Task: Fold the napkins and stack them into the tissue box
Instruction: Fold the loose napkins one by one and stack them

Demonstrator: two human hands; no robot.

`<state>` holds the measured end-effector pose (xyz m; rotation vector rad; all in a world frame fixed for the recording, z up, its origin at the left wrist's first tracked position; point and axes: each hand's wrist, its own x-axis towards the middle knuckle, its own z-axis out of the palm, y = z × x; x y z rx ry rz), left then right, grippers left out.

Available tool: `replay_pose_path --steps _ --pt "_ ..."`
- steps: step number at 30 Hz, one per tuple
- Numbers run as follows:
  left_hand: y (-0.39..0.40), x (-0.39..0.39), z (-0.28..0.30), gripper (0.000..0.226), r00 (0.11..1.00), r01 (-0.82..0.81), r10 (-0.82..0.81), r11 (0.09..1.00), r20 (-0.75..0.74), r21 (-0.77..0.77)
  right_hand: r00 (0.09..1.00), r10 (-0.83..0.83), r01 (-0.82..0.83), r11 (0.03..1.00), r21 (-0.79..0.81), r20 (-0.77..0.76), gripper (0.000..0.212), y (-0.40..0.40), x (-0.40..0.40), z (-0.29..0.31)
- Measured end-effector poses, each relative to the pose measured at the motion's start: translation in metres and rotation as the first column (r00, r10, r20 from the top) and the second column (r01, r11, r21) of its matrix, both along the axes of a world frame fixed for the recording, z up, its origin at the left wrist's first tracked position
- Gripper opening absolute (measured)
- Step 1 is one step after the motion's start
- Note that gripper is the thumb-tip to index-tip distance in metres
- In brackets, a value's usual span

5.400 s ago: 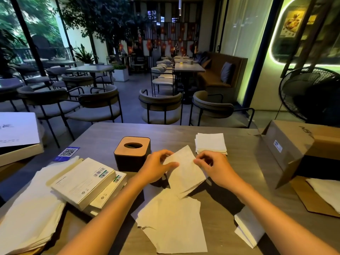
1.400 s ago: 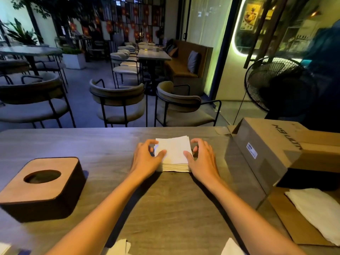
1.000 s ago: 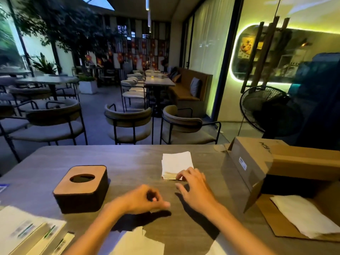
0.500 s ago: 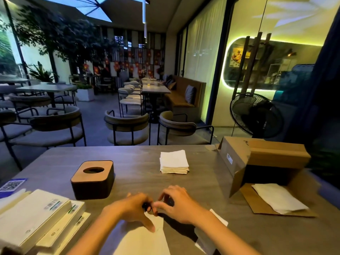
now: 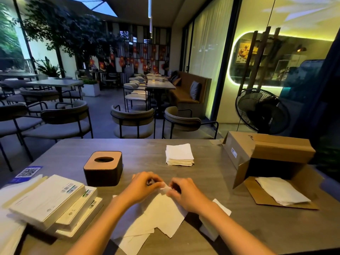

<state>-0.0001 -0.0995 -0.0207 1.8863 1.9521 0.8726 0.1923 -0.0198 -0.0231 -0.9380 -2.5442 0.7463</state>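
Two hands on one napkin, near edge of table (image 5: pixel 211 181). Left hand (image 5: pixel 142 186) and right hand (image 5: pixel 184 193) both have fingers curled in, pinching the top corner of the napkin (image 5: pixel 165 210) between them; fingertips of the two hands nearly meet at that corner. Napkin is off-white, thin, unfolded, lifted at the pinched corner, lower part draped down onto the loose sheets (image 5: pixel 136 234) lying flat under the forearms. Loose sheets are the same cream paper, overlapping at odd angles, edges not aligned.

Right of the right forearm: small white folded pile (image 5: pixel 209 227), partly hidden by the arm.

Left, near: paper packs (image 5: pixel 53 203) with barcode labels, stacked and fanned, sitting on more flat white paper. QR card (image 5: pixel 27 173) just behind them at the table's left edge.

Mid-table, left of the hands: tissue box (image 5: pixel 103 168), dark body, light wood top with oval slot, upright, nothing sticking out of the slot. Apart from both hands.

Mid-table, farther back and to the right: folded napkin stack (image 5: pixel 179 155), square, white, edges roughly flush, several layers visible at the near side. Well apart from tissue box.

Far right: cardboard box (image 5: pixel 266 153) on its side, flap down on the table, a white napkin sheet (image 5: pixel 281 192) lying on the flap.

Beyond the table: chairs (image 5: pixel 132 122), black fan (image 5: pixel 261 111).
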Motion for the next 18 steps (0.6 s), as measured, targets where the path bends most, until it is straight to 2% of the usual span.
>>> replay_pose_path --steps 3,5,9,14,18 --pt "-0.0026 -0.0018 0.0026 0.028 0.999 -0.005 0.005 1.0 0.036 -0.011 0.998 -0.039 0.039 0.999 0.011 -0.045 0.011 0.0028 0.0015 -0.0004" --pt "-0.0035 -0.0036 0.0008 0.037 1.0 -0.008 0.008 0.998 0.007 -0.059 0.996 -0.069 0.071 0.997 0.021 -0.062 0.013 0.0041 0.0033 -0.0003" --pt "-0.0018 -0.006 -0.0025 0.02 0.998 -0.062 0.062 0.996 0.004 -0.064 0.991 -0.111 0.115 0.992 0.045 -0.076 0.022 0.0062 0.005 0.0018" --pt "0.0023 -0.0053 -0.0015 0.014 0.987 -0.142 0.138 0.989 0.082 0.038 0.99 -0.109 0.114 0.992 0.057 -0.086 0.032 0.0067 0.006 0.0067" --pt "0.0042 -0.0075 -0.0031 0.003 0.98 -0.161 0.146 0.981 0.133 0.105 0.989 -0.108 0.113 0.992 0.051 -0.097 0.031 0.0083 0.005 0.0085"
